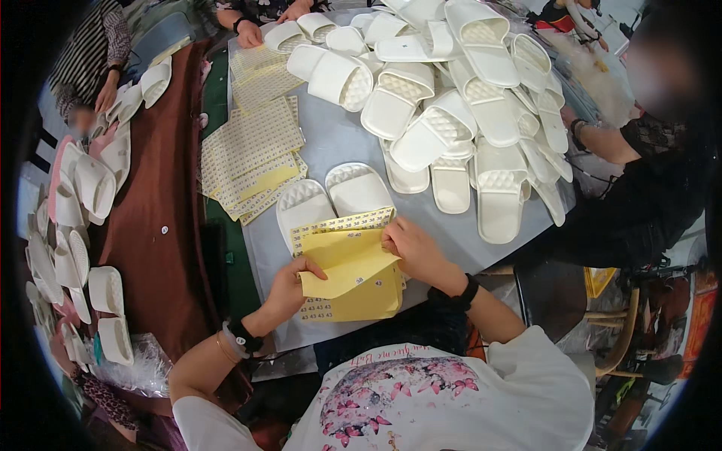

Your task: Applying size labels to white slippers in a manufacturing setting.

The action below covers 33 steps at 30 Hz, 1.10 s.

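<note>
Between my two hands is a yellow sheet of stickers point(347, 261), mostly peeled bare and bent across its middle. My left hand point(289, 287) pinches its left edge, thumb on top. Its right end is gripped by my right hand point(423, 254), fingers closed. Below and behind it are more sticker sheets point(368, 302) with small printed labels, partly covered by the held one. Just beyond, a pair of white slippers point(352, 189) lies side by side on the grey table, their near ends hidden by the sheets.
A big heap of white slippers point(459, 105) covers the table's far right. Several sticker sheets point(252, 146) lie fanned at the left. More slippers point(94, 184) line the brown-covered table point(154, 225). Other people stand around; one person's hand point(248, 34) touches the far sheets.
</note>
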Motion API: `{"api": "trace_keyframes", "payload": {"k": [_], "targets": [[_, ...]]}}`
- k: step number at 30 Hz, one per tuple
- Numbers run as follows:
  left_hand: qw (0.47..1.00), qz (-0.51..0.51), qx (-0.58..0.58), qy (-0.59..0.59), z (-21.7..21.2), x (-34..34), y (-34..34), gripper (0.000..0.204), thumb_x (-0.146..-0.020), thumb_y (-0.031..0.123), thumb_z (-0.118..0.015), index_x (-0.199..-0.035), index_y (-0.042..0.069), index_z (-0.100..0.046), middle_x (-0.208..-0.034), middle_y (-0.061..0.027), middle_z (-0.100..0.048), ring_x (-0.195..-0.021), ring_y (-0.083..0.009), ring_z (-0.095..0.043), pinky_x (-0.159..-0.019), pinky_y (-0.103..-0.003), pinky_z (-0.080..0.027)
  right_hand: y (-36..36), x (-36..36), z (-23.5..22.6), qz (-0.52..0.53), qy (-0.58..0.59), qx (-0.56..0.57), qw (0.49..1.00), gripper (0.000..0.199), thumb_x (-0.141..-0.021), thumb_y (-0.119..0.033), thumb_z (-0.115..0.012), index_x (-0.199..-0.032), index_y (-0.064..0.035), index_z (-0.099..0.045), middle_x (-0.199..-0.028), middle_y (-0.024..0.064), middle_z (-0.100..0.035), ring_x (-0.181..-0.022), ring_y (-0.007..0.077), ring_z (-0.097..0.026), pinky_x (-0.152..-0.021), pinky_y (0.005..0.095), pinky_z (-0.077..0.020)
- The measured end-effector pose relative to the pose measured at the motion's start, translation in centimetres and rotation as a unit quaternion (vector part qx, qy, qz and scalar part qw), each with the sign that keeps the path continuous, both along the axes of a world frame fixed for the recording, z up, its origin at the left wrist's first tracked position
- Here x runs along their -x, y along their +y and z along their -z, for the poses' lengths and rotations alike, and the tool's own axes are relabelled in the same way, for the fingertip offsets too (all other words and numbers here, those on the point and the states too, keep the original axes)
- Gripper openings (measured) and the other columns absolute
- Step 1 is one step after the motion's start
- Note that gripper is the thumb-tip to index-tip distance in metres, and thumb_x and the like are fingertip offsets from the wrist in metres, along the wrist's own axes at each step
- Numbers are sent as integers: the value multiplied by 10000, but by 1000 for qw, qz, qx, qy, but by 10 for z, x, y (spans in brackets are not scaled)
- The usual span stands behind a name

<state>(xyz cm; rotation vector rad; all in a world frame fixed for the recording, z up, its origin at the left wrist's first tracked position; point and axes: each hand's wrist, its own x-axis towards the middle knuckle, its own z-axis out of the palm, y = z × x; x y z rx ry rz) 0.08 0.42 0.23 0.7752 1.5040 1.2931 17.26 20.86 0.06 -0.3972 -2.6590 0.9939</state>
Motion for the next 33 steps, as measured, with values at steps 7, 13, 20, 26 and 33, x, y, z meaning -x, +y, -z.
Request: {"api": "trace_keyframes", "payload": {"k": [7,13,20,26,33], "targets": [[999,27,-12,17,7,5,0,124,-755,-16,-640,-779,46,-535,-838,-18,-567,-807,-92,-531,-725,-214,-435,3,1,1,25,12,66,997,77,-792,-75,-525,-825,-37,-467,-782,133,-496,-710,307,-511,-615,374,-409],[1000,21,-4,16,3,4,-1,129,-751,-14,-647,-788,44,-539,-850,-23,-567,-805,-93,-536,-724,-211,-438,2,-2,5,109,25,166,980,126,-805,-114,-550,-883,-27,-503,-812,119,-519,-727,266,-529,-648,338,-430],[999,31,-9,29,1,3,1,121,-761,-33,-616,-824,45,-547,-869,-23,-576,-814,-88,-540,-720,-214,-440,4,-9,8,76,-24,141,987,206,-760,-101,-597,-938,-34,-518,-923,107,-463,-798,228,-511,-704,308,-441],[997,13,33,70,-5,2,6,306,-769,-70,-561,-1052,45,-544,-1028,-33,-567,-937,-98,-522,-812,-234,-423,10,-1,15,79,-16,205,975,296,-710,-65,-610,-988,-55,-509,-905,93,-451,-803,219,-503,-730,299,-432],[979,41,-8,199,-21,-2,6,718,-762,-118,-482,-1393,130,-244,-1334,-157,-404,-1219,-229,-393,-949,-274,-344,8,-4,9,84,-35,186,978,335,-724,-98,-650,-1030,-60,-520,-907,80,-446,-816,191,-505,-732,283,-431]]}}
